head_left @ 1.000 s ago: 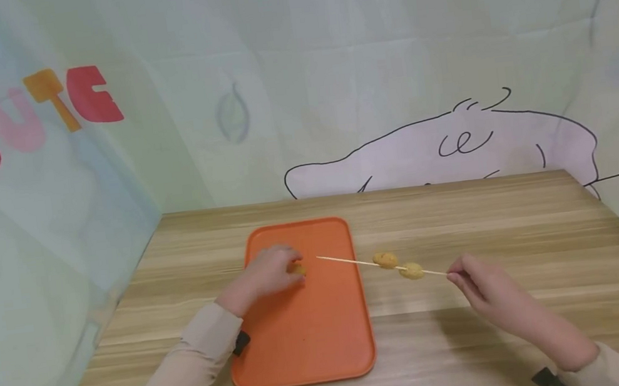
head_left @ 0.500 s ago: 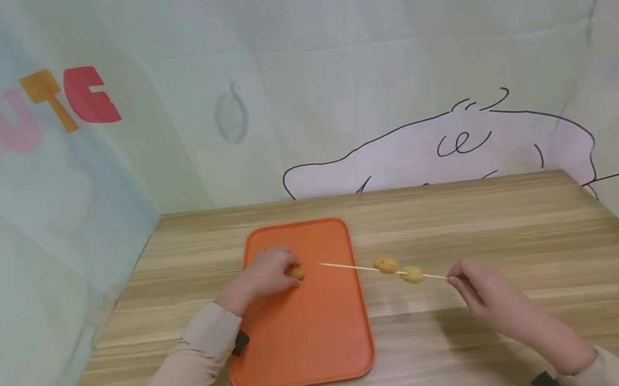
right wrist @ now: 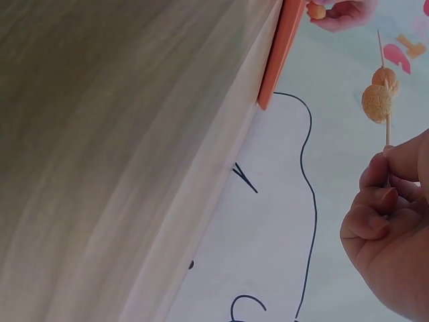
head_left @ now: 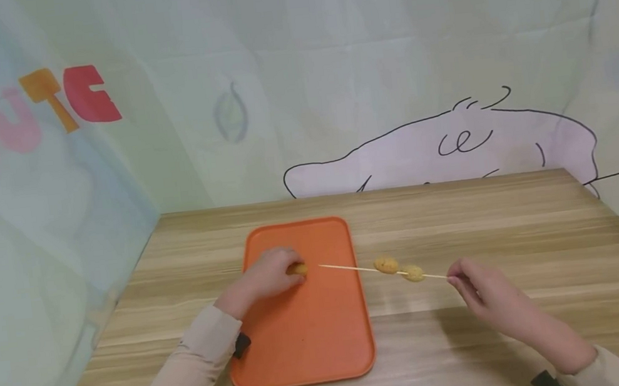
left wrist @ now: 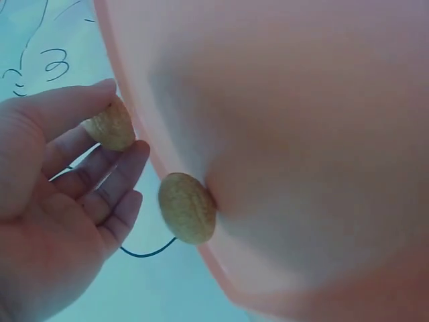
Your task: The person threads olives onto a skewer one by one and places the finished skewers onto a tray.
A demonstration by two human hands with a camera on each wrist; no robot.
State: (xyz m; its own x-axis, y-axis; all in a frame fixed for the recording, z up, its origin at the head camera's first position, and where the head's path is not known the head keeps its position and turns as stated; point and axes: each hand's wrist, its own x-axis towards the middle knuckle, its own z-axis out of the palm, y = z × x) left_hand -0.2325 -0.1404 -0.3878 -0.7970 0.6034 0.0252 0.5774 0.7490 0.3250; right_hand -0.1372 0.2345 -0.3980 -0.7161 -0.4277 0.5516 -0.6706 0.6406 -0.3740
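Note:
My left hand [head_left: 269, 274], over the orange tray [head_left: 325, 342], pinches a small yellow-brown oval piece like a baby potato [left wrist: 115, 126] between thumb and fingertips. A second such piece [left wrist: 188, 209] rests on the tray below that hand in the left wrist view; the hand hides it in the head view. To the right, my right hand [head_left: 484, 291] pinches the rear end of a thin wooden skewer [head_left: 359, 268]. Two potato-like pieces [head_left: 386, 265] are threaded on it, close together. The bare tip points left over the tray, a short gap from the held piece.
The wood-grain table [head_left: 459, 215] extends around the tray and beneath the right forearm. A printed cloth backdrop [head_left: 332, 90] hangs along the back and left sides of the table.
The skewer has dipped slightly at its tip, with the right hand marginally lower. The left hand has shifted its fingers a little around the held piece; both hands otherwise keep their places.

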